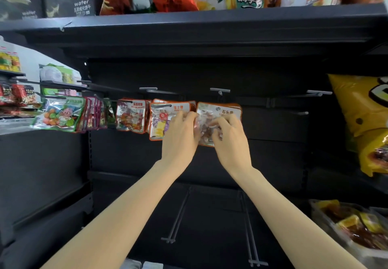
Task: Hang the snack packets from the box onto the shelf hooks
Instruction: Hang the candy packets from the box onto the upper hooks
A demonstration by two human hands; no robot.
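Note:
Both hands are raised to a row of hooks on a dark shelf. My left hand and my right hand both grip an orange-edged clear snack packet filled with brown pieces, which hangs below a grey hook. More packets seem stacked behind it. Just to its left hangs another orange-edged packet, partly covered by my left hand. Further left hang a similar packet and a green-edged packet. The box is not in view.
Empty hooks jut out at the right and lower down. A large yellow bag hangs at the right, with more bags on the top shelf. Wrapped snacks lie at the lower right.

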